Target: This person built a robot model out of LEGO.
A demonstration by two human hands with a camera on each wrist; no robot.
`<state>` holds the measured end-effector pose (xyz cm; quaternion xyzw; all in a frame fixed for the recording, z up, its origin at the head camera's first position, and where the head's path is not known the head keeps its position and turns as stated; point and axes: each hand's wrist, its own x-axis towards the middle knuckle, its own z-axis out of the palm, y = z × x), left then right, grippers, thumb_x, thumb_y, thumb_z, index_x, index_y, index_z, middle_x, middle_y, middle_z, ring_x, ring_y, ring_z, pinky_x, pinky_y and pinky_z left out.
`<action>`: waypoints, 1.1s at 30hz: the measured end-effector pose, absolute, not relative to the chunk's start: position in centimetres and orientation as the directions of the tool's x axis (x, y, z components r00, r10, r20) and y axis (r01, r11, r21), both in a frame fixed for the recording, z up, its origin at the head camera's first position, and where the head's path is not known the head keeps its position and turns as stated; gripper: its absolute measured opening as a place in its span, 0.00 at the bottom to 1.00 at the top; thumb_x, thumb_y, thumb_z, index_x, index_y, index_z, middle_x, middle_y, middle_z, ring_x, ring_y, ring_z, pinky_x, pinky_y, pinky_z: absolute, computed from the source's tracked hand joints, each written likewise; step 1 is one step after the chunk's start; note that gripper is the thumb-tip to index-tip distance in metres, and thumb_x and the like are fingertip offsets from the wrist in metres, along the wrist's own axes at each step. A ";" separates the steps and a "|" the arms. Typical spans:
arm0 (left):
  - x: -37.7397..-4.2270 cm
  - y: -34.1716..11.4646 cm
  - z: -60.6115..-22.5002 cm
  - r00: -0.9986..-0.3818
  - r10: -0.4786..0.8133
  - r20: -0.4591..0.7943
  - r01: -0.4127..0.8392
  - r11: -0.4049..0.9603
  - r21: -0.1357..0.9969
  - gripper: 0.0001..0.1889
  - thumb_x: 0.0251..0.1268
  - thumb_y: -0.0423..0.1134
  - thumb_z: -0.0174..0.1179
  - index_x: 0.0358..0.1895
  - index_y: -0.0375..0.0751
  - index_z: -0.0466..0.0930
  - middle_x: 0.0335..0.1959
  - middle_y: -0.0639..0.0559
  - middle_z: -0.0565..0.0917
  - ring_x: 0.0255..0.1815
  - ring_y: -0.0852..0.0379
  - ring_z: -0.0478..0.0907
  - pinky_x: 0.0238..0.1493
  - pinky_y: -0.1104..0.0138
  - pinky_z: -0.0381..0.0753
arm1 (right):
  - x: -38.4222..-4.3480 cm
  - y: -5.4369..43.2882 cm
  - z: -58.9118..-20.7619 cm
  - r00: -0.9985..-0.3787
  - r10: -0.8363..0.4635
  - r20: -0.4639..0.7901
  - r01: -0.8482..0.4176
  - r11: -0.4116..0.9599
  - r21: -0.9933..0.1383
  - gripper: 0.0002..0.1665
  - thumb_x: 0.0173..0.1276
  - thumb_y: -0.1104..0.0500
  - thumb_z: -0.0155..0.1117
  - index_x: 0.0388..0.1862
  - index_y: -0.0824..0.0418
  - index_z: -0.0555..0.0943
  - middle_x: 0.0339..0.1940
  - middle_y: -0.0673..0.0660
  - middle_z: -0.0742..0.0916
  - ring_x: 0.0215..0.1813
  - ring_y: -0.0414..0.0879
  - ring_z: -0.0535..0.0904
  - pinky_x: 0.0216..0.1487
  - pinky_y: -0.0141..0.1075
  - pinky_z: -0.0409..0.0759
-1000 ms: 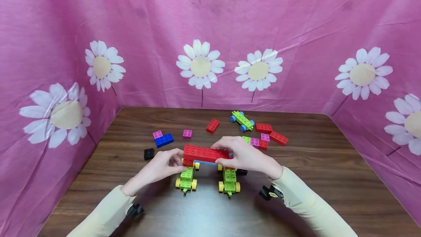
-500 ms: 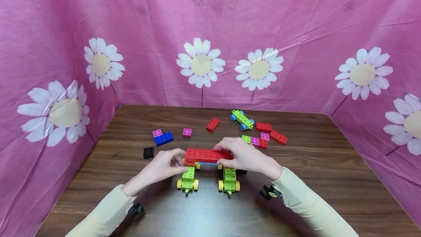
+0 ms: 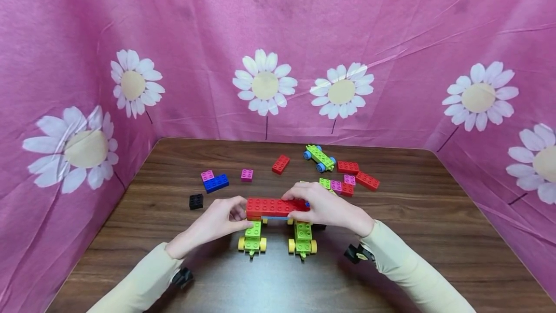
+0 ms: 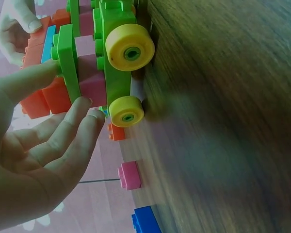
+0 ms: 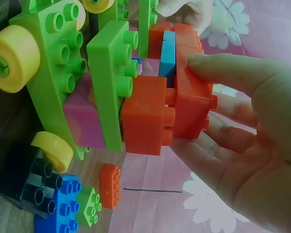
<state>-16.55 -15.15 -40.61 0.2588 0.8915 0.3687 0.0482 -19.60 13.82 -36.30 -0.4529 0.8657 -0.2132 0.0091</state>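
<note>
Two lime-green toy cars with yellow wheels, the left car (image 3: 253, 233) and the right car (image 3: 303, 235), stand side by side, each topped with a pink brick (image 5: 82, 114) and a green plate (image 5: 109, 82). A red brick row (image 3: 269, 206) spans them, with a blue piece (image 5: 168, 57) beneath its middle. My left hand (image 3: 220, 219) grips the left stack, thumb on the green plate and fingertips at the pink brick. With thumb in front and fingers behind, my right hand (image 3: 326, 206) holds the row's right end. There, studs of the lower red brick (image 5: 144, 114) show below the row.
Behind lie a black brick (image 3: 196, 201), a blue brick (image 3: 216, 183), a pink brick (image 3: 247, 175) and a red brick (image 3: 281, 163). A green car with blue wheels (image 3: 320, 157) stands farther back, near several red, pink and green bricks on the right.
The left car and my left hand have shifted slightly right, closer to the right car. The red row's left end has moved right and lower. My right hand has barely moved.
</note>
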 end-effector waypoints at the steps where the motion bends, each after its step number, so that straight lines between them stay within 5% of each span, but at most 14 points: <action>1: -16.5 -15.1 -40.6 -0.860 0.498 0.113 0.434 0.595 0.676 0.18 0.58 0.44 0.71 0.46 0.37 0.80 0.31 0.51 0.86 0.31 0.66 0.78 0.35 0.74 0.81 | -19.6 13.9 -36.3 -0.590 -0.788 0.176 -0.779 0.499 -0.379 0.21 0.61 0.53 0.74 0.52 0.57 0.84 0.47 0.50 0.88 0.44 0.38 0.81 0.46 0.31 0.83; 11: -16.7 -14.7 -40.6 -0.845 0.471 0.251 0.506 0.555 0.661 0.21 0.59 0.42 0.70 0.55 0.39 0.81 0.43 0.49 0.87 0.37 0.60 0.82 0.39 0.69 0.85 | -19.3 14.6 -36.4 -0.582 -0.789 0.197 -0.788 0.489 -0.372 0.25 0.61 0.49 0.74 0.55 0.56 0.83 0.48 0.49 0.88 0.46 0.39 0.80 0.46 0.35 0.83; 18: -16.7 -14.7 -40.5 -0.847 0.467 0.255 0.510 0.576 0.639 0.19 0.60 0.43 0.70 0.53 0.40 0.83 0.45 0.49 0.88 0.37 0.60 0.82 0.41 0.67 0.86 | -18.1 17.1 -36.3 -0.645 -0.750 0.150 -0.739 0.561 -0.374 0.30 0.60 0.53 0.75 0.59 0.62 0.79 0.49 0.53 0.86 0.44 0.45 0.83 0.47 0.38 0.85; 24: -16.7 -14.7 -40.4 -0.855 0.456 0.247 0.495 0.578 0.649 0.20 0.59 0.44 0.71 0.53 0.41 0.83 0.44 0.50 0.88 0.37 0.58 0.82 0.41 0.65 0.86 | -18.1 17.7 -36.9 -0.643 -0.745 0.178 -0.731 0.528 -0.432 0.28 0.60 0.60 0.75 0.58 0.65 0.78 0.46 0.56 0.88 0.43 0.48 0.87 0.45 0.41 0.86; 33: -16.7 -14.3 -40.5 -0.859 0.457 0.230 0.483 0.576 0.660 0.20 0.59 0.45 0.71 0.53 0.41 0.84 0.44 0.50 0.88 0.37 0.59 0.83 0.41 0.66 0.86 | -17.9 17.4 -37.3 -0.650 -0.723 0.234 -0.746 0.548 -0.379 0.21 0.64 0.54 0.72 0.53 0.62 0.81 0.40 0.51 0.88 0.40 0.42 0.86 0.43 0.35 0.86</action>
